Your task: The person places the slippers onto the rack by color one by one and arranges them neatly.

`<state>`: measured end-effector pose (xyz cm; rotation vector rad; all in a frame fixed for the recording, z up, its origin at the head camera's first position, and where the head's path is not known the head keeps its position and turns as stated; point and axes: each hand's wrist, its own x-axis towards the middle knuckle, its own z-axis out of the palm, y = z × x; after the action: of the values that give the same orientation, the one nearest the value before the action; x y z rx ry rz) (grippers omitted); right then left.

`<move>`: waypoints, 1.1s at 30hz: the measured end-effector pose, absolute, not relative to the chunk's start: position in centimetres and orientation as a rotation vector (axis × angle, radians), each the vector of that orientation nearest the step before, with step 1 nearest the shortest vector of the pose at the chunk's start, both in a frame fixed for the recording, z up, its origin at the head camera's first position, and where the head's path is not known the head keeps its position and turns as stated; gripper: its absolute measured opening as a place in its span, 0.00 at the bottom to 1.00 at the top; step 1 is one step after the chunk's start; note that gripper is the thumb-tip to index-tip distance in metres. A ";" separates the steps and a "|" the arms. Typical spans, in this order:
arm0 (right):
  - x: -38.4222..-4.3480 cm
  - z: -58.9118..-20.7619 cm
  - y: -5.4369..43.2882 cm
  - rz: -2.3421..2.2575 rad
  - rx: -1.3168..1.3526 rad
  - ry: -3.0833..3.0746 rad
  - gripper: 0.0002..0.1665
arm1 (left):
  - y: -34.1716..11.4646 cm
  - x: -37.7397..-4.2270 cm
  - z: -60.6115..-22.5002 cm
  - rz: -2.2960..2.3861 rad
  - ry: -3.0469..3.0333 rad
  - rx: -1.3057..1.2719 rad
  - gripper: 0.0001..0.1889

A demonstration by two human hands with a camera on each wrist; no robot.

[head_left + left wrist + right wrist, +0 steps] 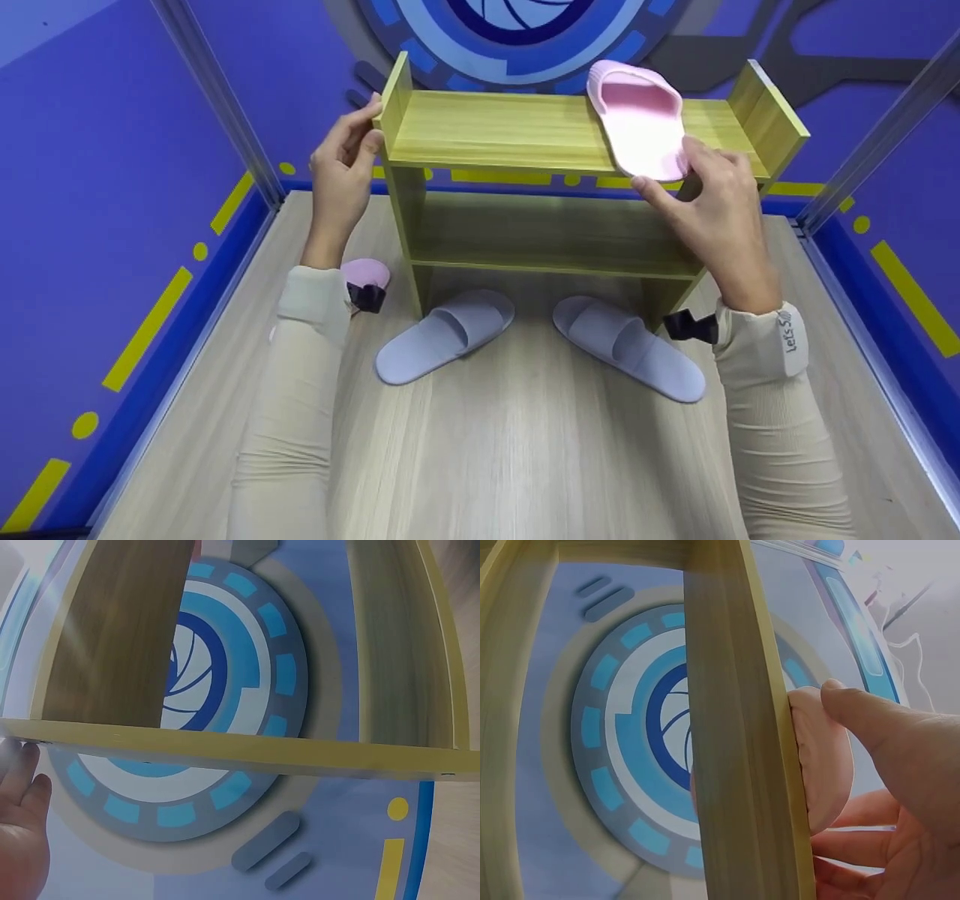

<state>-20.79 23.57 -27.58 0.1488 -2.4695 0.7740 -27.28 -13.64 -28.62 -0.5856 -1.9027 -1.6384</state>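
A pink slipper (637, 127) lies on the top board of a wooden shoe rack (502, 131), right of its middle, toe to the back and heel at the front edge. My right hand (716, 191) pinches its heel between thumb and fingers. In the right wrist view the heel of the pink slipper (825, 761) shows past the board's edge. My left hand (343, 161) touches the outside of the rack's left side panel (396, 90) near the top. Straight fingers (19, 772) meet that panel in the left wrist view.
Two grey slippers (446, 336) (628, 347) lie on the floor before the rack, heels splayed outward. Another pink slipper (366, 271) is on the floor at the left, partly hidden by my left wrist. Blue patterned walls (135, 165) enclose the back and sides.
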 end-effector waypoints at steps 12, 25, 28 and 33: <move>-20.1 -27.2 24.3 0.845 0.156 -2.368 0.34 | -13.8 -26.8 -28.8 -1.528 -2.041 -0.547 0.22; -19.8 -26.7 26.6 0.806 0.212 -2.138 0.22 | -16.6 -29.0 -32.8 -1.371 -2.320 -0.595 0.34; -19.5 -26.3 27.0 0.798 0.208 -2.131 0.21 | -17.5 -29.0 -33.9 -1.351 -2.439 -0.571 0.39; -19.1 -26.2 28.3 0.785 0.194 -2.105 0.21 | -19.4 -28.8 -36.2 -1.313 -2.625 -0.516 0.45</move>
<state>-19.11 28.26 -26.15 0.1944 -2.1052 0.7850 -28.83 -19.42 -36.25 -0.5164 -2.6252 -1.3128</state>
